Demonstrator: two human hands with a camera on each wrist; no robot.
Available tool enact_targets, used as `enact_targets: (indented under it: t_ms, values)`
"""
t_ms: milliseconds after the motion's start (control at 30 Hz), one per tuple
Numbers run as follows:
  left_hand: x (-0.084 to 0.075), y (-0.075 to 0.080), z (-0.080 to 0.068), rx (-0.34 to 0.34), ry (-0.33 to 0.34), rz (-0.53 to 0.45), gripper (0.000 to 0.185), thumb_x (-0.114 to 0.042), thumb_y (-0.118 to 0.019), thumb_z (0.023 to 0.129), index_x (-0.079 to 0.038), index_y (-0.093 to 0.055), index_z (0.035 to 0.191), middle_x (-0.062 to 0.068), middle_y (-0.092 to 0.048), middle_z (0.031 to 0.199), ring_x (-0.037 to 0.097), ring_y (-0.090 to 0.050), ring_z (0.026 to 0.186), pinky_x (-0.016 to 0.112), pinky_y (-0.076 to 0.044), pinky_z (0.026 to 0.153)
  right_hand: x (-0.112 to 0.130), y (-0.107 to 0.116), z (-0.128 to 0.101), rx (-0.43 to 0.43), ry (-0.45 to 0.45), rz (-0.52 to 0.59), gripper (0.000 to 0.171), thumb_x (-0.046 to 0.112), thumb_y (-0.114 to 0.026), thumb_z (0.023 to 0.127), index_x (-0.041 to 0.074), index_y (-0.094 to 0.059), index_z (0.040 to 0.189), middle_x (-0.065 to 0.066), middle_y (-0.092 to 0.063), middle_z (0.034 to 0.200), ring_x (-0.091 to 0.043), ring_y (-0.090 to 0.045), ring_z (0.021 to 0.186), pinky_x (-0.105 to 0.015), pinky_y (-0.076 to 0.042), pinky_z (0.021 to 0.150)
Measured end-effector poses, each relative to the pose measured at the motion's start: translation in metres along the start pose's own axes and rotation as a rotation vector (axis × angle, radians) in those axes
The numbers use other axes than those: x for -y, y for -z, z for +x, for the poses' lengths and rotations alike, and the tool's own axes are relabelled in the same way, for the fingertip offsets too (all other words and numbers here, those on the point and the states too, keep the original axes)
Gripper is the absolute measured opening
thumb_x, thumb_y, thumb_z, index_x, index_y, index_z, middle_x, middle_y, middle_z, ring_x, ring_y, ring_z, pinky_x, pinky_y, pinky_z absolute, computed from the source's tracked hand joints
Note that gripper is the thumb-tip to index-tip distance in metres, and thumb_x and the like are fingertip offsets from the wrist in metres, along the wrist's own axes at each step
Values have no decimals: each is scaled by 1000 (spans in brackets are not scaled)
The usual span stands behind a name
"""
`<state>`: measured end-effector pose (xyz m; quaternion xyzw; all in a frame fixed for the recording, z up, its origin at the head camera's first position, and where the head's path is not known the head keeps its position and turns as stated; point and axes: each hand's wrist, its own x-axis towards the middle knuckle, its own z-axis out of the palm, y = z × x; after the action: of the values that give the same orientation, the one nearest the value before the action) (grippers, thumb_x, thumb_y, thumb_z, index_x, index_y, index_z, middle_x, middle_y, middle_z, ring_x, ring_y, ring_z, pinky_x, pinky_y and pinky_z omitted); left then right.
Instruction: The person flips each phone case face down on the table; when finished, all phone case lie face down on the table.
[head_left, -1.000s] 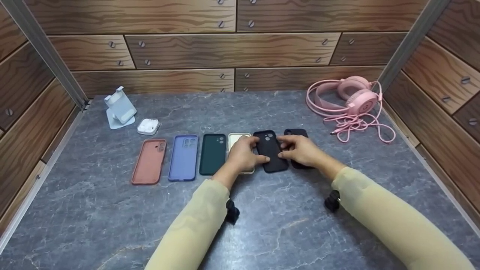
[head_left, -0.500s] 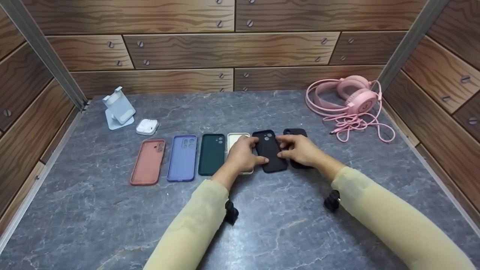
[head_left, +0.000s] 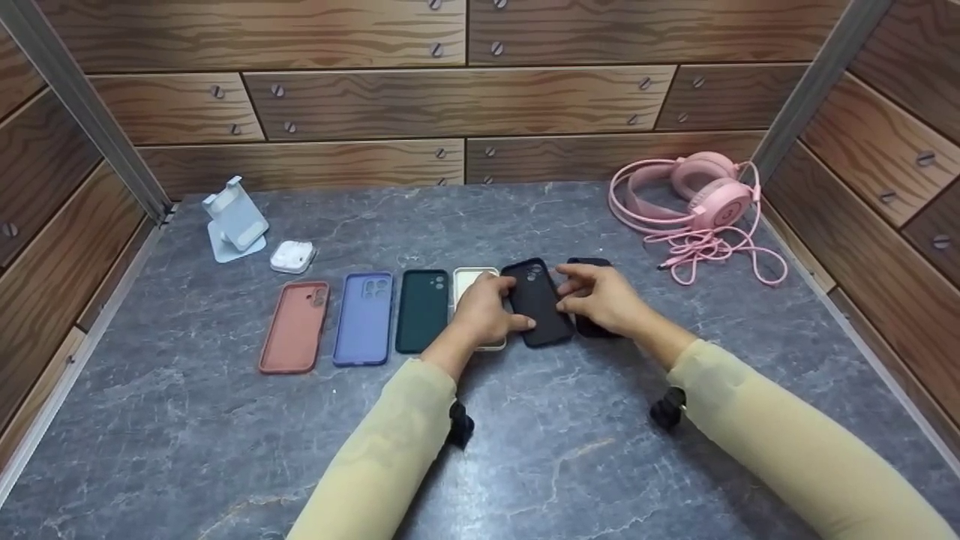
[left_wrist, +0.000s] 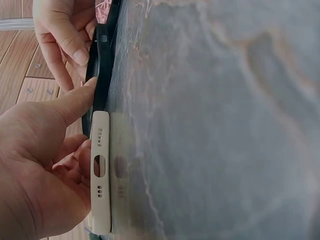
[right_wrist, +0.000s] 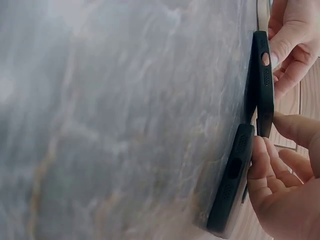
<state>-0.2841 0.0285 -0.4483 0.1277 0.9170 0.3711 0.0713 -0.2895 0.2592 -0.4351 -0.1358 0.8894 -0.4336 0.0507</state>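
Several phone cases lie in a row on the grey stone table (head_left: 187, 450): terracotta (head_left: 294, 328), purple (head_left: 364, 318), dark green (head_left: 421, 310), cream (head_left: 471, 277), then two black ones. My left hand (head_left: 504, 306) lies over the cream case (left_wrist: 100, 170) and pinches the left edge of the nearer black case (head_left: 536, 300). My right hand (head_left: 571, 297) holds that case's right edge with thumb and fingertips. The case (right_wrist: 264, 80) is tipped up slightly off the table. The second black case (right_wrist: 232, 180) lies flat, mostly hidden under my right hand.
Pink headphones (head_left: 705, 199) with a tangled cable sit at the back right. A white phone stand (head_left: 236, 217) and a white earbud case (head_left: 292, 256) stand at the back left. Wood-panelled walls close in the back and both sides.
The held black case has turned a little, its far end shifting left. My right fingers have lifted and spread slightly; the left hand has hardly moved.
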Motion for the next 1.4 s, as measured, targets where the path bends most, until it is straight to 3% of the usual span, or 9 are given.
enact_targets:
  t_ms: [300,533,700,833,967,1067,1233,1400]
  values:
    - [1,-2,0,-8,-16,-1,73,-31,-92,86,-5,-62,147,14,-61,136,28,-61,125,38,-47,110,9,-2,-5,-27,-68,260,67,-3,-78,91,-10,-50,152,-26,-70,117,-11,-68,90,-23,-59,75]
    - [-1,0,-3,-26,-23,-17,71,-31,-92,87,-5,-63,146,12,-63,137,26,-61,126,36,-47,110,7,-2,-4,-28,-129,273,67,2,-79,92,-8,-50,153,-24,-72,119,-7,-67,93,-22,-56,74]
    - [-10,3,-6,-69,-28,-93,71,-25,-90,88,-6,-59,150,12,-65,137,25,-62,126,36,-48,109,3,-3,-5,-33,-128,324,66,-1,-77,93,-11,-48,152,-24,-73,117,-5,-68,91,-22,-57,75]
    - [-19,3,-6,-96,-31,-284,68,-18,-88,91,-6,-58,151,12,-68,131,25,-66,118,35,-54,100,4,-3,-5,-47,-125,339,65,-2,-76,94,-12,-48,152,-26,-73,118,-4,-68,91,-21,-57,76]
    - [-25,-2,-5,-50,21,-617,71,-12,-84,94,-4,-51,156,16,-67,136,24,-69,115,34,-59,91,5,-4,-5,-52,-128,368,65,-2,-75,94,-12,-47,152,-23,-74,118,-4,-68,91,-21,-57,75]
    - [-26,-6,-4,-21,72,-779,72,-10,-82,95,-5,-48,159,18,-65,141,25,-68,120,37,-59,90,5,-4,-5,-46,-131,411,66,-2,-74,94,-13,-45,153,-15,-76,112,-4,-68,88,-21,-55,73]
    - [-26,-9,-3,-22,126,-887,68,-9,-79,97,-6,-49,158,14,-66,139,25,-68,118,39,-60,88,4,-4,-5,-36,-133,529,65,-4,-70,97,-15,-42,154,-1,-74,103,-5,-66,82,-20,-52,67]
    - [-26,-10,-1,-23,149,-929,67,-10,-79,97,-6,-50,158,12,-68,136,22,-71,114,37,-60,86,5,-5,-5,-19,-145,619,56,-1,-65,102,-15,-44,152,1,-74,106,-6,-68,89,-20,-54,73]
